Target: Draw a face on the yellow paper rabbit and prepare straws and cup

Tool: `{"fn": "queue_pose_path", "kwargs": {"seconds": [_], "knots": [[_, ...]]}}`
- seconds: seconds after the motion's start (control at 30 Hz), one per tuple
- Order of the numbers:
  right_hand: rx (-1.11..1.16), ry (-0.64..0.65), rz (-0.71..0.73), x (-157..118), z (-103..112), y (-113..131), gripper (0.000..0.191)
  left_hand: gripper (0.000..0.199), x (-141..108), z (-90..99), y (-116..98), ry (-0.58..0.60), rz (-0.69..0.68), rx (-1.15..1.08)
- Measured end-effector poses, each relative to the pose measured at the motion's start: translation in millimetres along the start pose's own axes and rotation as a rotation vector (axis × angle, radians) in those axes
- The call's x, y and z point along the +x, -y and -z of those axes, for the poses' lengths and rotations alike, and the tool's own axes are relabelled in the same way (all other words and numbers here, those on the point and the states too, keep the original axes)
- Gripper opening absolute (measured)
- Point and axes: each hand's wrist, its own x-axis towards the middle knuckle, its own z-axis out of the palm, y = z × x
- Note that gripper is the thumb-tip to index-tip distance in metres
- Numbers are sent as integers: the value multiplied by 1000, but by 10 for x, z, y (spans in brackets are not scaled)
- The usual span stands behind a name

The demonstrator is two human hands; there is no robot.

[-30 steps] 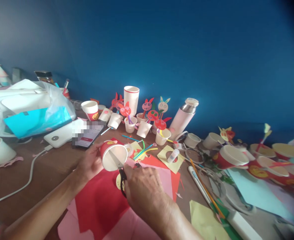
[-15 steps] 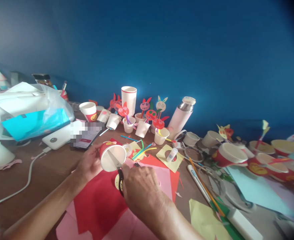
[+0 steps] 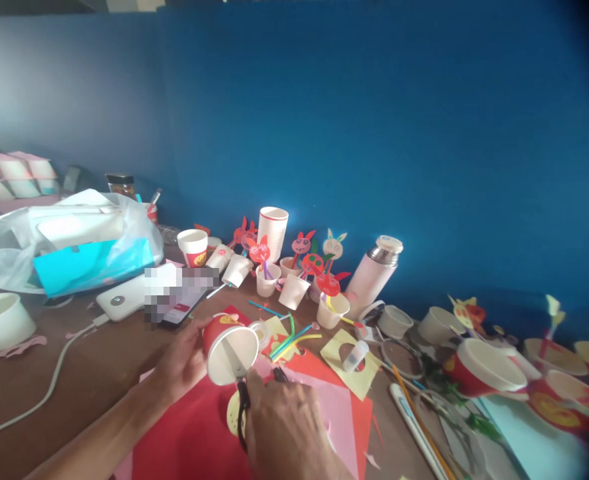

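Note:
My left hand (image 3: 187, 360) grips a red and white paper cup (image 3: 233, 357) by its outer side, its mouth tilted toward me. In my right hand (image 3: 287, 427) is a pair of black-handled scissors (image 3: 243, 407). The blades reach into the mouth of the cup; whether they bite into its wall I cannot tell. Under both hands lies red paper (image 3: 184, 433), partly over pink paper (image 3: 337, 407). A pale yellow paper disc (image 3: 234, 412) with small marks shows beside the scissors' handle, partly hidden by it.
Behind stand small cups with paper rabbit faces (image 3: 301, 243), a cup stack (image 3: 273, 230) and a pink thermos (image 3: 373, 277). A phone (image 3: 187, 300), white power bank (image 3: 129, 293) and plastic bag (image 3: 94, 240) are at left. A white cutter (image 3: 414, 427) and several cups (image 3: 491, 367) are at right.
The view has tilted up and turned a little left, so everything sits lower and further right. The cup and scissors keep nearly the same pose in my hands.

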Motion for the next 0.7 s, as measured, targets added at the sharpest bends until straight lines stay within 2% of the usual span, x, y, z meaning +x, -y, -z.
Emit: {"fn": "queue_pose_path", "kwargs": {"seconds": [0.07,0.13,0.27,0.37,0.5,0.6,0.7], "knots": [[4,-18,-3,2,-7,6,45,19,-8,-25,6,-57,32,-17],[19,-57,-9,-1,-28,6,44,23,-2,-17,27,-45,23,-12],[45,-122,-42,3,-93,8,39,28,23,124,99,12,-87,29],[49,-149,-46,15,-150,10,39,27,45,276,146,-19,-141,69],[102,-222,-72,23,-204,-17,33,22,80,372,190,-71,-336,165],[290,-279,-46,31,-198,-65,25,24,70,339,174,-69,-366,260],[713,-261,3,65,-182,-105,21,34,25,283,98,-10,-405,431]]}}
